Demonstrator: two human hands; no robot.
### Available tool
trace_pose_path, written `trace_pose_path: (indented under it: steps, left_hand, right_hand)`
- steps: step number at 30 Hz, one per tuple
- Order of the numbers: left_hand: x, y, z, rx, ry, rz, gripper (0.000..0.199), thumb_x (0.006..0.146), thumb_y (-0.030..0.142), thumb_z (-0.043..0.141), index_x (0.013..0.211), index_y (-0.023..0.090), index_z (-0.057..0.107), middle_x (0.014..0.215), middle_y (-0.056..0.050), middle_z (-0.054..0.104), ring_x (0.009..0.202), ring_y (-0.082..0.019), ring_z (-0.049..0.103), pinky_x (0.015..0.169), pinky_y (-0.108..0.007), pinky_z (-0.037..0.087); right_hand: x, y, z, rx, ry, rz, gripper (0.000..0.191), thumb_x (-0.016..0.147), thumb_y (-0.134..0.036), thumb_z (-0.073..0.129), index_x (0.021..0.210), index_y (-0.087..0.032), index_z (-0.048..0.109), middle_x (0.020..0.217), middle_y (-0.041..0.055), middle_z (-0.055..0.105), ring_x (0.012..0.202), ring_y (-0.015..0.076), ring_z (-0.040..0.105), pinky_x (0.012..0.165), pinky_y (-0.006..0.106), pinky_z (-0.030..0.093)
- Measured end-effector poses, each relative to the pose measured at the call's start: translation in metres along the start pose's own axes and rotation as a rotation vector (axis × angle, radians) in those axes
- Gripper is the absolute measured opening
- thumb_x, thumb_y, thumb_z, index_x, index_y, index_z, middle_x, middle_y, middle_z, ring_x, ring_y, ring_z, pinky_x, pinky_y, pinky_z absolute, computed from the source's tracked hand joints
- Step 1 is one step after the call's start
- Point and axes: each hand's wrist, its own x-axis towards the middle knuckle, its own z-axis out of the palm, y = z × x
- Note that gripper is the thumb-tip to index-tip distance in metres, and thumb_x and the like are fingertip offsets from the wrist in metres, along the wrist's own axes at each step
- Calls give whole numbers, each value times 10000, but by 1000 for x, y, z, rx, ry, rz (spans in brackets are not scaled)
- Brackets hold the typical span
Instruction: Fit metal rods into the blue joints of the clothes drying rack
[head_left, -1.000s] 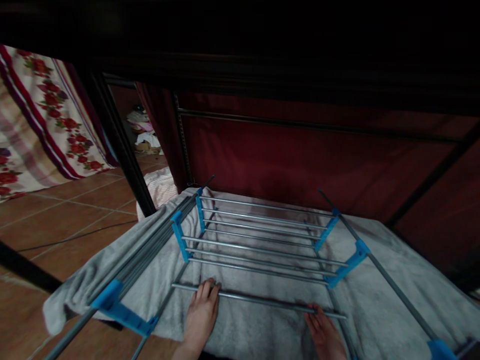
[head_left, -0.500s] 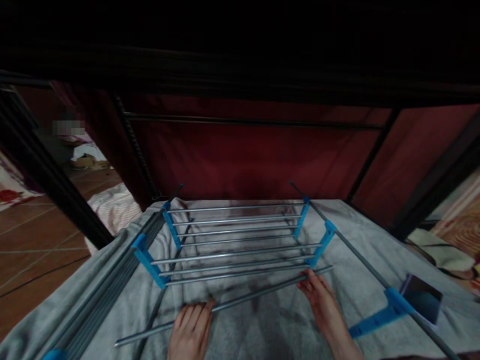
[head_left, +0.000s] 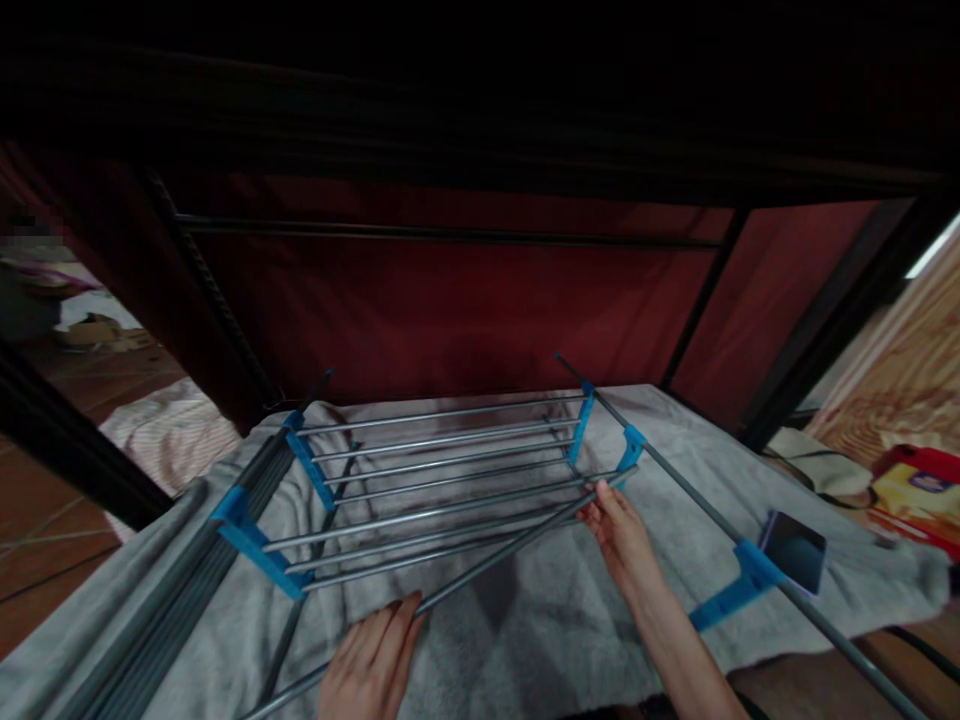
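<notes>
A loose grey metal tube (head_left: 495, 562) slants across the front of a rack with blue brackets and several cross bars (head_left: 435, 465). My left hand (head_left: 373, 655) is closed over the tube toward its lower left end. Near the upper right end, my right hand (head_left: 616, 530) pinches it between thumb and fingers. That end lies in front of the right blue bracket (head_left: 631, 450). Another blue bracket (head_left: 739, 585) sits on the right side pole, beyond my right hand. The rack rests on a grey cloth (head_left: 517, 640).
Several grey tubes (head_left: 187, 570) lie bundled along the rack's left side. A phone (head_left: 795, 550) rests on the cloth at the right. Dark frame posts and a red fabric panel (head_left: 465, 310) stand behind. A red and yellow package (head_left: 919, 490) is at the far right.
The view has shifted to the right. The tube is tilted more steeply, its right end raised by my right hand and its left end lower. Both hands have kept their hold.
</notes>
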Motion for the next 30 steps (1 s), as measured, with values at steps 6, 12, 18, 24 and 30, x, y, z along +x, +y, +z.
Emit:
trace_pose_path:
  steps: [6,12,18,24,30]
  left_hand:
    - [9,-2,6,-15,8,-20,275,1019,239,467,1229,214,642,956,-51,745,818,-181,705,790,-297,527]
    - [19,0,11,-20,-16,-49,266,1007,255,482,1219,215,638,914,-48,733,760,-173,687,750,-286,521]
    - [23,-2,14,-1,8,-44,270,1013,244,468,1223,212,635,930,-49,735,793,-180,692,781,-296,514]
    - [29,-3,14,-6,3,-40,267,1026,246,457,1219,204,636,929,-47,727,790,-178,681,782,-305,498]
    - [32,-3,14,-9,-16,-55,259,1023,236,460,1199,205,647,890,-33,715,770,-171,664,778,-301,482]
  right_hand:
    - [14,-4,11,18,5,12,329,676,-483,901,795,-238,717,738,-40,710,618,111,615,651,263,546]
    - [24,-8,10,-2,3,-2,351,661,-485,907,806,-232,710,835,-9,747,670,128,649,664,272,577]
    - [28,-8,8,0,3,-6,347,659,-480,914,810,-236,719,843,-10,745,695,126,656,669,272,594]
    - [31,-10,8,8,-9,19,346,658,-480,913,811,-238,720,852,-14,741,703,122,642,691,273,587]
    - [31,-14,9,17,9,19,323,662,-447,916,801,-228,724,864,-1,745,730,137,655,690,275,579]
